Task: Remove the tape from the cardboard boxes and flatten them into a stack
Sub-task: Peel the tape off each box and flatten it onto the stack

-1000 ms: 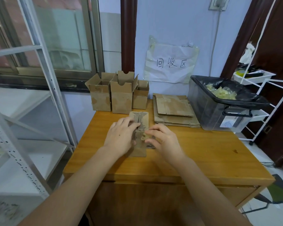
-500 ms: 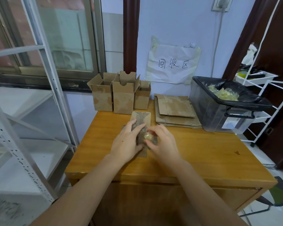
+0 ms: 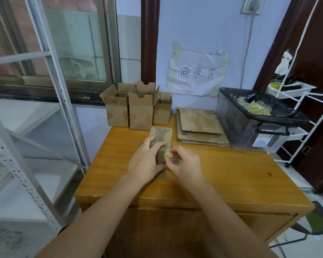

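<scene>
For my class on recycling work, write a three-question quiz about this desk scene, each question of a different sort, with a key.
1. True or false: the left hand presses on the flattened box lying on the desk.
2. What does the right hand pinch? A) a pen B) a wad of tape C) a knife
3. How many upright boxes stand at the back of the desk, left of the flat stack?

Key: 1 true; 2 B; 3 three. More crumpled tape already lies in the black-lined bin.
</scene>
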`<state>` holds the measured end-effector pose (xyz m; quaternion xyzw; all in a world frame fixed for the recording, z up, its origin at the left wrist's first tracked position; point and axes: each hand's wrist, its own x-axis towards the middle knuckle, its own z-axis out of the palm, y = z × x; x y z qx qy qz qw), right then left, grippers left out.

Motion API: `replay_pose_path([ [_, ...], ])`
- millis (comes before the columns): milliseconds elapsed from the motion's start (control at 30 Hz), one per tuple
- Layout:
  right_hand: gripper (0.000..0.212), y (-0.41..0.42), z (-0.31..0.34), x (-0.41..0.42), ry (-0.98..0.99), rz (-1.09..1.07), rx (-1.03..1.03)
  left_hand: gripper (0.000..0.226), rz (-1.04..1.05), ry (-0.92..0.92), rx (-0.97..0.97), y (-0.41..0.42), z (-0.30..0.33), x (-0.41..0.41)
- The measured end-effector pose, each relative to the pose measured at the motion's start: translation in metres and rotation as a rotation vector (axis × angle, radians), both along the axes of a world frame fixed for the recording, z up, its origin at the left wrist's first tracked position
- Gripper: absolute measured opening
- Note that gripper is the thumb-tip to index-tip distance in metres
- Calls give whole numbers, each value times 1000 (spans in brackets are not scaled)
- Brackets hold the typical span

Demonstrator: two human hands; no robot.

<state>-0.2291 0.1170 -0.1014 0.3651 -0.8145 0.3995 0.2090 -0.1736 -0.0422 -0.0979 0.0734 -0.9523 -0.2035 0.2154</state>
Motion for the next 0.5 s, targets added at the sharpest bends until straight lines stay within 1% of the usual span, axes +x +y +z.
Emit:
replay_pose_path([
  [133, 24, 9, 3, 1, 30, 36, 51, 79, -29, 26, -17, -6, -2, 2],
  [300, 26, 21, 5, 0, 60, 72, 75, 81, -80, 52, 33, -11, -4, 4],
  [500, 24, 25, -4, -2, 198, 81, 87, 79, -96, 80, 70, -8, -8, 6],
])
